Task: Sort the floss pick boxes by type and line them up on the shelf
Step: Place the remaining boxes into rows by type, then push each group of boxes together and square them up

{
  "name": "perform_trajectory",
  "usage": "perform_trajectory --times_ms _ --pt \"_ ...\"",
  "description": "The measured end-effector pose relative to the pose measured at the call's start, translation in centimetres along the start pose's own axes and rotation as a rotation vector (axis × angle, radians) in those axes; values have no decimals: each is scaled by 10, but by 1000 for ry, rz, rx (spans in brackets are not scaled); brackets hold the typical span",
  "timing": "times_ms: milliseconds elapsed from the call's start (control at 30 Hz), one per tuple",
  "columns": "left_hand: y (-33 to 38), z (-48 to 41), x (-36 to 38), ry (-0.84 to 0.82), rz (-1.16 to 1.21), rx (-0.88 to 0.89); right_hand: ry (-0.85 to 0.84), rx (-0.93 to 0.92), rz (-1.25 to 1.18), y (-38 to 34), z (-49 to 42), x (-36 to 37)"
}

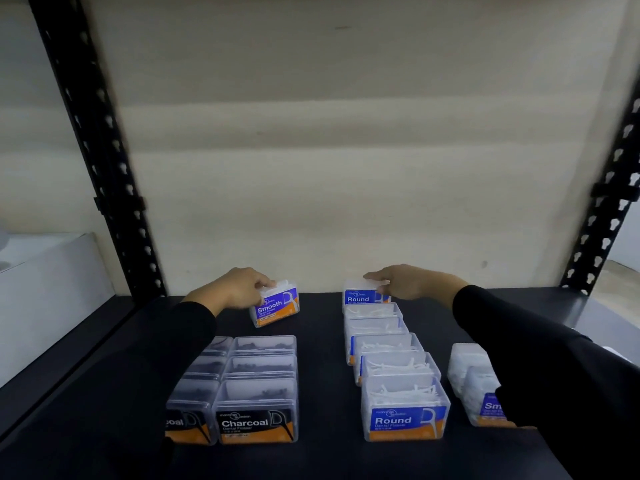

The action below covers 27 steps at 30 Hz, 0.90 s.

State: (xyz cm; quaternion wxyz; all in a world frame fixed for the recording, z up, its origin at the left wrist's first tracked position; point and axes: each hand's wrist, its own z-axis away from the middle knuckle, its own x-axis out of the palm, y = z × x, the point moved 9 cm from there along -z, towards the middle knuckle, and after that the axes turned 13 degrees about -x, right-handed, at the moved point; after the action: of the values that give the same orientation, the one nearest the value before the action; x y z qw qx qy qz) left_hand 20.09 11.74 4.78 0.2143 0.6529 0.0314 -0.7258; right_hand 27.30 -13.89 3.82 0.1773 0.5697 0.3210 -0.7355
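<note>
Charcoal boxes nearest on dark shelf, Round row beside, left hand clamped on tilted Smooth box, right hand gripping rearmost Round box

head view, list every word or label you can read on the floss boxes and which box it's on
"Smooth": tilted box in the left hand
"Round": rear box under the right hand
"Round": front box of that row
"Charcoal" / "Dental Flosser": front black box
"coal": cut-off box beside it
"Sm": sleeve-hidden box
Brand and small print: blurred
</note>
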Motion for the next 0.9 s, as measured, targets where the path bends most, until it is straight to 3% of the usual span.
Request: perform_trajectory --times_ms 100,400,600,767,900 --pt "2 2 1 -31 1 -12 43 3 -46 4 3 -2" --pt "2 7 0 -57 103 -60 -54 -46 -188 -7 16 3" --pt "38 3 5 -81 193 -6 -30 -77 -257 -10 18 6" --pt "85 -4 11 -65 225 111 181 -134 -204 -7 10 -13" --pt "116 -3 22 -69 195 186 324 -174 -25 -11 7 -27"
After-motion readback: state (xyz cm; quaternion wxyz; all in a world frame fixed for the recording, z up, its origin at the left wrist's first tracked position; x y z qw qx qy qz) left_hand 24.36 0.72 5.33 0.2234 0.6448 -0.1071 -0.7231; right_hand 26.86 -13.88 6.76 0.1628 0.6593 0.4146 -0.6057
